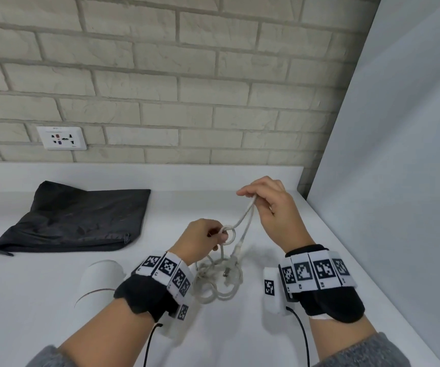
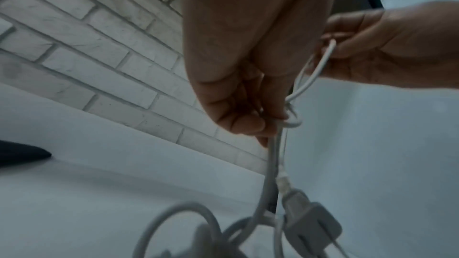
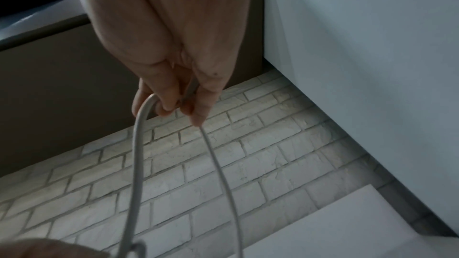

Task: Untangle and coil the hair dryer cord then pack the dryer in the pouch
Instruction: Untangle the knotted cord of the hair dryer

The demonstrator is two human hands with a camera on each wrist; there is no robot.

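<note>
Hair dryer (image 1: 99,282) lay on the surface (image 1: 54,300), half hidden behind your left wrist; pouch (image 1: 76,221) beyond. Your right hand (image 1: 274,210) pinched a raised cord (image 1: 245,218) loop; your left hand (image 1: 200,239) pinched its knot.

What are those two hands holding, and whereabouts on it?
The cord: the right hand pinches a raised loop, the left hand the knot below.

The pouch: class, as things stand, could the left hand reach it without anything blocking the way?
Probably yes. The pouch lies flat with bare counter between it and the left hand. But that hand pinches the cord knot, so it would have to let go first.
</note>
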